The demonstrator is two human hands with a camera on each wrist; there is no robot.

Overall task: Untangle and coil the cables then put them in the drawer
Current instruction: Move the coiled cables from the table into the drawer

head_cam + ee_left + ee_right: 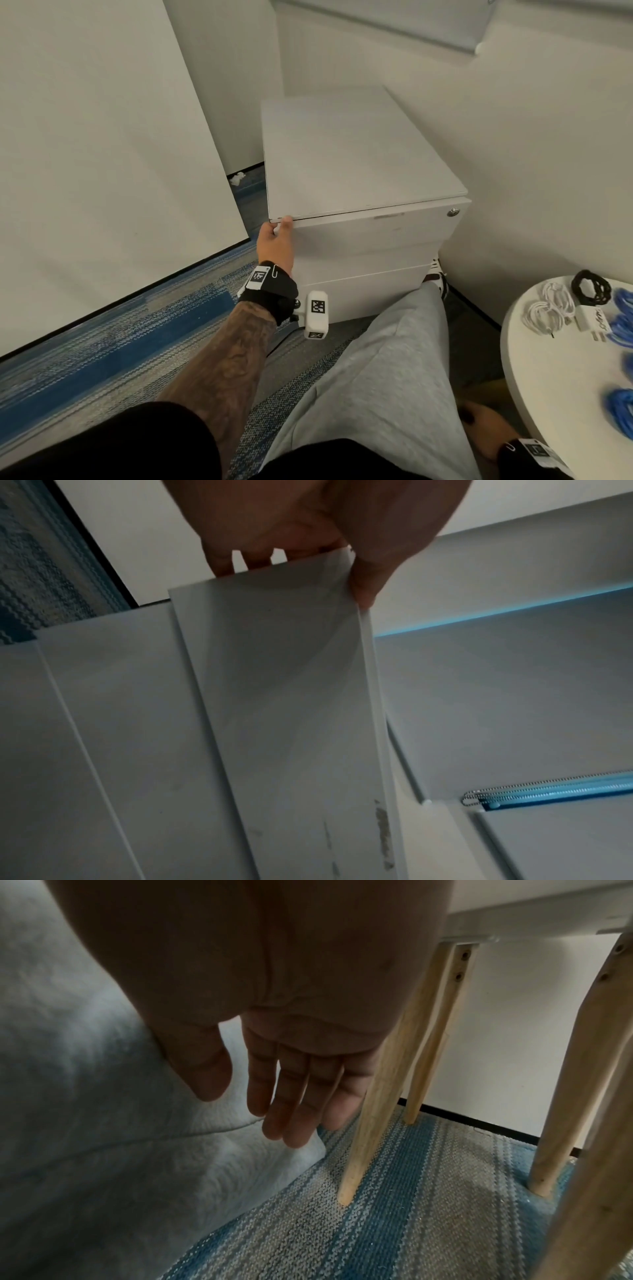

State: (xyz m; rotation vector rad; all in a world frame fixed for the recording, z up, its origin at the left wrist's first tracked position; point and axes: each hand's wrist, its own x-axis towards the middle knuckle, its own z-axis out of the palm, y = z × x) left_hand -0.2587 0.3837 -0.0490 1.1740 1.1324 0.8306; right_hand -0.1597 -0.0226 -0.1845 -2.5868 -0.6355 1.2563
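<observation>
White drawer unit (359, 161), blue-grey striped carpet (120, 329), blue cables (621, 407), black cable (591, 287)

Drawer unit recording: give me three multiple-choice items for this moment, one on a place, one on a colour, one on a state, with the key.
1. Where does the left hand grip the drawer unit?
A. the lock at the right
B. the top drawer front's left corner
C. the bottom drawer

2. What colour is the coiled cable farthest back on the round table?
A. black
B. red
C. yellow

3. How is the right hand?
A. gripping a table leg
B. holding a cable
C. open, holding nothing

Key: 1 B, fingers curl over that corner in the left wrist view. 2 A, a black coil lies behind the white cables. 3 C, its fingers hang relaxed beside the wooden table leg.
</observation>
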